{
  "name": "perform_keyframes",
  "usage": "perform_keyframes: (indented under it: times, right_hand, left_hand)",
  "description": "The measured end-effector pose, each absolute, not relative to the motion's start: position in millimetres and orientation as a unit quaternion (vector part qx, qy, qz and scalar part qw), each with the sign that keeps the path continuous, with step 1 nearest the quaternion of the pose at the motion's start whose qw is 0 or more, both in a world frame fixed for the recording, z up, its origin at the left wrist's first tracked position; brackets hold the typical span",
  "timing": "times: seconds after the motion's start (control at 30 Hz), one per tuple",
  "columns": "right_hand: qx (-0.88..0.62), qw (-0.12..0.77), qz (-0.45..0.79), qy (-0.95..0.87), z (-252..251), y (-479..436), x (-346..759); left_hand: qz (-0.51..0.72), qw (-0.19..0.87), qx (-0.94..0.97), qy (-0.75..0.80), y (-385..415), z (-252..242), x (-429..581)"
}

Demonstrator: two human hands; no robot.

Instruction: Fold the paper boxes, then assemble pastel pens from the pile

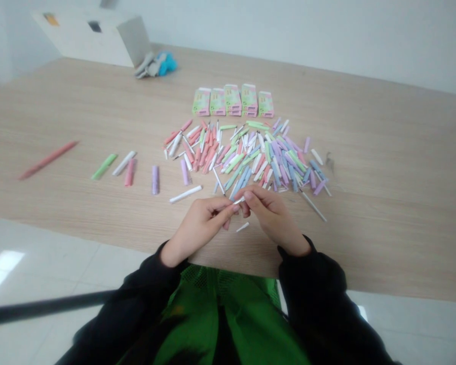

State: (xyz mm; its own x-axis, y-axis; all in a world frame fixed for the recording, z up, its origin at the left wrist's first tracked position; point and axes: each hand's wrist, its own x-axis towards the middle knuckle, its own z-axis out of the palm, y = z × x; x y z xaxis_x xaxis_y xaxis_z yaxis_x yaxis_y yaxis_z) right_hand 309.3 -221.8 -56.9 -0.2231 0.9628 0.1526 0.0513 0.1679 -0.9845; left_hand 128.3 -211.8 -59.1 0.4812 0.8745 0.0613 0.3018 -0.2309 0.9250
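**What are the hands up to?**
Both are closed in at the middle of the view. The left hand (199,228) and right hand (271,218) curl toward each other, fingertips pinching a small white stick (239,201) between them, just above the tabletop.

**Anything right beside them?**
A short white piece (242,227) lies on the wood at six o'clock, just under the fingers. Black sleeves (315,294) run back from both wrists, on either side of a green mesh vest (228,319).

**And straight ahead?**
At twelve o'clock sits a loose heap of slim pastel sticks (243,157), smooth and straight, in pink, purple, blue, green and white, crossing every which way. Its near edge is close to the fingertips. A thin rod (313,206) lies at three o'clock, its end against the heap.

**Further out?**
Beyond the heap, five small stacks of green-and-pink cardboard boxes (232,100) stand in a row. At nine o'clock, single sticks lie apart on the pale wood-grain table (383,203), the farthest a long pink stick (47,160).

**The far edge?**
At eleven o'clock, a crumpled blue-and-grey bundle (155,64) sits beside a white block (91,35).
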Motion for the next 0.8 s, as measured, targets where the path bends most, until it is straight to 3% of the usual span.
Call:
perform_keyframes:
  times: [0.2,0.4,0.47,0.53,0.63,0.8]
  right_hand:
    - [-0.423,0.45,0.497,-0.61,-57.0,-222.1,315.0]
    - [-0.486,0.534,0.436,-0.537,-62.7,-216.9,328.4]
    - [-0.499,0.553,0.427,-0.513,-64.8,-215.7,334.1]
    - [-0.509,0.556,0.418,-0.506,-67.6,-215.6,337.3]
    - [-0.524,0.543,0.403,-0.517,-73.2,-216.9,337.5]
    - [-0.53,0.516,0.394,-0.545,-80.0,-217.5,333.5]
  left_hand:
    - [0.26,0.463,0.756,0.382,-206.1,-54.3,125.1]
    - [0.215,0.435,0.795,0.364,-162.5,-34.2,120.1]
    - [0.213,0.386,0.821,0.362,-133.7,-31.7,124.2]
    - [0.214,0.265,0.851,0.401,-104.4,-34.4,131.4]
    - [0.138,0.134,0.865,0.464,-73.9,-46.0,143.4]
    - [0.085,0.102,0.861,0.491,-68.3,-64.4,154.1]
